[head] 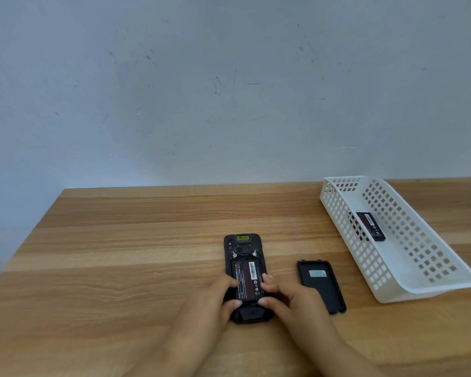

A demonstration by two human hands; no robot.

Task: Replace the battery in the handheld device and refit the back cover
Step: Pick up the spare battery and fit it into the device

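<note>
Hands meet over the handheld device, which lies face down at the middle of the desk with its back open. The left hand and the right hand each have their grip pinching a side of the battery sitting in the device's bay. The back cover lies on the desk at 3 o'clock of the device, apart from it. At 2 o'clock stands a white basket holding a second battery.

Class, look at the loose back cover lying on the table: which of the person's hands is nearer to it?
Right. The right hand lies just left of the back cover; the left hand is beyond it.
</note>
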